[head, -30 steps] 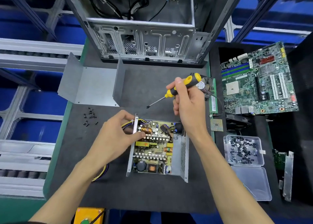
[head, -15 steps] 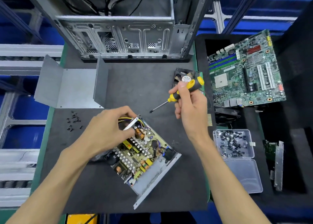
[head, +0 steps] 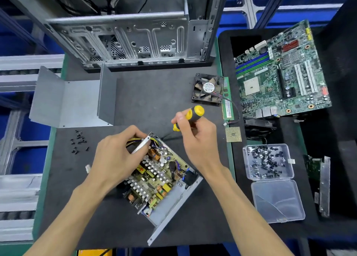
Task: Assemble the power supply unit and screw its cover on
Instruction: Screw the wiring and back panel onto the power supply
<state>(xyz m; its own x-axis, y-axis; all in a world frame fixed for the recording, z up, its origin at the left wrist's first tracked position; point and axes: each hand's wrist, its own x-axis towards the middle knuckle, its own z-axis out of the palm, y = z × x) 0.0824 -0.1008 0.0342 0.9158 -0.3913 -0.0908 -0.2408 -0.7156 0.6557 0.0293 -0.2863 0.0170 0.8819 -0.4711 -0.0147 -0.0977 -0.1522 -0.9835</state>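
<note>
While your left hand (head: 117,159) grips the open supply (head: 154,178) at mat centre and your right (head: 195,137) clutches the screwdriver (head: 190,116), you're still seating parts; fetch the cover (head: 71,99), far left, next.

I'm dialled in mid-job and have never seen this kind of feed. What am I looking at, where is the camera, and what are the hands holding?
There is no machine here: a person works with two bare hands, and the single camera sits on their head, looking forward and down. The left hand grips the near wall of the open power supply unit, whose circuit board is exposed and which lies at an angle on the dark mat. The right hand holds a yellow and black screwdriver, tip pointing down toward the unit. The bent grey metal cover lies apart, far left, with loose black screws beside it. Behind stands an empty computer case. To the right: a fan, a motherboard and a clear box of screws.
</note>
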